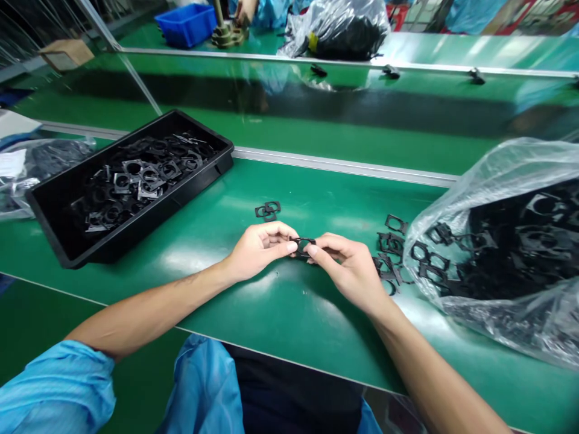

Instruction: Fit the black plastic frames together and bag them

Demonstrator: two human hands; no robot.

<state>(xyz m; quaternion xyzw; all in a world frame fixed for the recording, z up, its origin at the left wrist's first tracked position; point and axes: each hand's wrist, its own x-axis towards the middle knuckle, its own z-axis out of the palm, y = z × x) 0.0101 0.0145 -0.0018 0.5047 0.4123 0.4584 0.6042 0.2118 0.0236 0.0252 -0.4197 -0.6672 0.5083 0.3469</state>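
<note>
The frame (309,240) is black, the tray (149,224) black, tabletop (253,313) green, sleeve (58,383) light blue.

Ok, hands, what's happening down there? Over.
Left hand, right hand: both gripping one black frame. Held over green table. Loose black pieces beside right hand, not blocking it.

Black frame (306,240), pinched between both hands

Small, dark, with a rounded opening facing me; green shows through. My left hand (260,252) grips one end, my right hand (347,265) the other. Held over the tabletop (271,319). Ends partly hidden by my fingertips; single or stacked, cannot tell.
</note>
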